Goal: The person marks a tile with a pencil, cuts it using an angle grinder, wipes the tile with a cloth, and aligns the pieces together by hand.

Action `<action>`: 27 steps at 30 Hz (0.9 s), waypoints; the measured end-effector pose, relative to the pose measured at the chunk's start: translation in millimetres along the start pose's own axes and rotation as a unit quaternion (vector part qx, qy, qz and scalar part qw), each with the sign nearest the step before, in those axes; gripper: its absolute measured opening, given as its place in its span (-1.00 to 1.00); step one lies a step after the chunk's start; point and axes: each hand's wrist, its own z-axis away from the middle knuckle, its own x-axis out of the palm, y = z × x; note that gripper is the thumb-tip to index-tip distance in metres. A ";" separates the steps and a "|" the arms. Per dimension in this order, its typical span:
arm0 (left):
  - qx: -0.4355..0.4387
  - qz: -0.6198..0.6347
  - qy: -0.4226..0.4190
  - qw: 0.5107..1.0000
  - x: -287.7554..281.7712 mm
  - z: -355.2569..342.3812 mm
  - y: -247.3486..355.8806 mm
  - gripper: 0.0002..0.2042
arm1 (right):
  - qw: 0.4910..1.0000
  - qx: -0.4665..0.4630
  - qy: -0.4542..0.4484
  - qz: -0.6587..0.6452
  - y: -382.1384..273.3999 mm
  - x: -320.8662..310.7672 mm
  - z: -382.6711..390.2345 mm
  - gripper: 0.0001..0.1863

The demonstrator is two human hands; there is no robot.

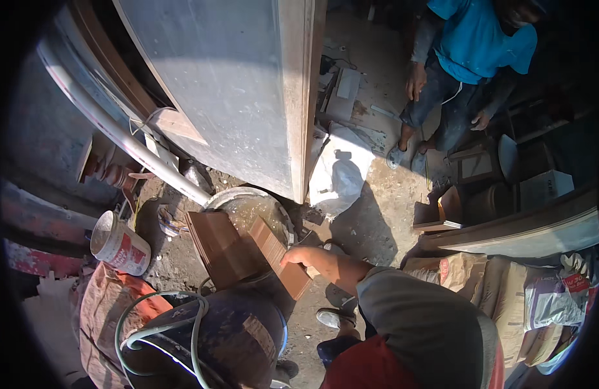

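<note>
1. Locate ribbed brown tile (273, 249) slanting over near right edge of round tub (247, 191), with far end above cloudy water (251, 211); cannot tell whether touching rim.
2. Note right hand (296, 257) with fingers curled closed on right long edge of tile, near mid-length. Find no left hand in view; cannot tell its state.
3. Expect, judging by look, a stiff, fairly heavy slab; do not count on any flex.
4. Treat as brittle: protect corners and thin edges from knocks against tub rim or floor (390, 194).
5. Assume slippery when wet. Take hold at mid-length, with thumb on one face and fingers under the other; support far end if sagging in grip.
6. Compare with brown tiles (228, 253) at near left edge of tub: flat, straight-sided, finely striped.
7. Distinguish nearby materials: smooth, scuffed, curved blue drum (231, 324) on near side of tub; flexible looped green hose (196, 337) over drum; stained, tapered white bucket (120, 245) beyond left edge of tub; gritty, rough floor.
</note>
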 end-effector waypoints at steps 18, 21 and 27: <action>0.054 0.033 0.024 0.998 -18.6 -13.2 17.6 -0.23 | 0.946 -0.073 0.193 -0.250 152.1 -168.3 275.6 -0.55; 0.068 0.020 0.020 0.997 -4.4 -5.9 1.5 -0.11 | 0.944 -0.069 0.156 -0.283 165.7 -194.4 312.5 -0.59; 0.081 0.050 0.044 0.994 0.6 -9.1 2.0 -0.08 | 0.901 -0.139 0.178 -0.370 152.3 -221.3 347.0 -0.59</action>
